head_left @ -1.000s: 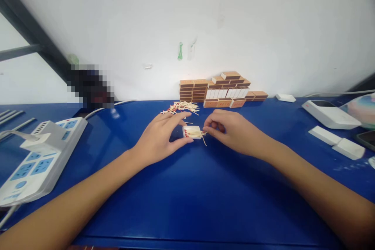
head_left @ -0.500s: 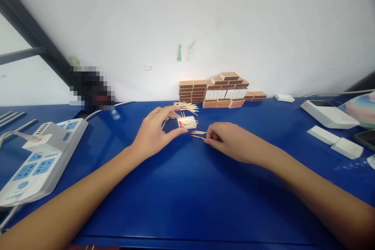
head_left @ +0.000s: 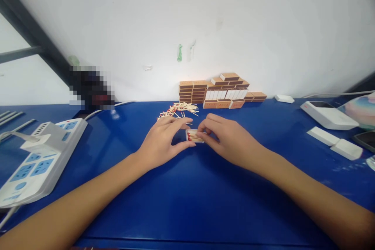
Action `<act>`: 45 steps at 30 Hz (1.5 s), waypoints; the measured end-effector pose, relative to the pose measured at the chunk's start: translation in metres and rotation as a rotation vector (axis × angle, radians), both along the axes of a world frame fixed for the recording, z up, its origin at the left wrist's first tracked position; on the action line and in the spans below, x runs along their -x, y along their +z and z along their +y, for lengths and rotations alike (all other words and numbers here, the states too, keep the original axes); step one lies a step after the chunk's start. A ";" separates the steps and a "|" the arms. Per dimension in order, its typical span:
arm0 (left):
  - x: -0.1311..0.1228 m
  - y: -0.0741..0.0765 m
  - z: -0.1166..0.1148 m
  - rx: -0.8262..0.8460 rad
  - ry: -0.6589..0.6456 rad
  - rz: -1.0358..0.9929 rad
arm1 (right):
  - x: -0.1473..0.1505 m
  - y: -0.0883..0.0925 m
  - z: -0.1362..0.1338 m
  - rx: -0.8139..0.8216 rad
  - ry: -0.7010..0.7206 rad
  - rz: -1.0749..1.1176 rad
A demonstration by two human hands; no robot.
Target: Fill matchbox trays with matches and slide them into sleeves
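A small white matchbox tray [head_left: 186, 136] with red-tipped matches [head_left: 191, 137] in it sits on the blue table, mid-view. My left hand [head_left: 159, 137] is closed around the tray's left end, thumb at the near side and fingers at the far side. Over the tray's right part, my right hand [head_left: 224, 134] has thumb and fingers pinched together at the matches; its fingertips partly hide them. Just beyond my left hand lies a loose heap of matches [head_left: 184, 107], some partly covered by my fingers.
Stacked matchboxes [head_left: 225, 86] stand against the white wall [head_left: 131, 27]. On the left lies a power strip [head_left: 47, 164] with a plugged-in adapter and cables. A white device [head_left: 328, 115] and white blocks [head_left: 335, 142] rest at right on the blue table [head_left: 181, 203].
My left hand has brought the tray nearer and to the right. My right hand has gone from the loose matches on the table to the tray, and those matches no longer show there.
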State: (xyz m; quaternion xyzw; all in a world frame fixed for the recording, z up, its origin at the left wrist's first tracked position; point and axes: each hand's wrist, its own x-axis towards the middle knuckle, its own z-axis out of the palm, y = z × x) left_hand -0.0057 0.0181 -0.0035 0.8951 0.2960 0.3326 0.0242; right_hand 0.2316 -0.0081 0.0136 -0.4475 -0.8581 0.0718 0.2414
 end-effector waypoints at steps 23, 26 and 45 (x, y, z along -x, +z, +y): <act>-0.002 0.000 -0.006 0.057 0.013 0.164 | -0.004 0.004 0.004 0.053 -0.069 0.111; -0.001 -0.001 -0.005 0.081 0.008 0.170 | -0.002 0.004 0.004 0.090 -0.047 0.166; -0.003 0.000 -0.007 0.082 0.046 0.019 | 0.004 0.014 0.000 0.129 -0.216 0.525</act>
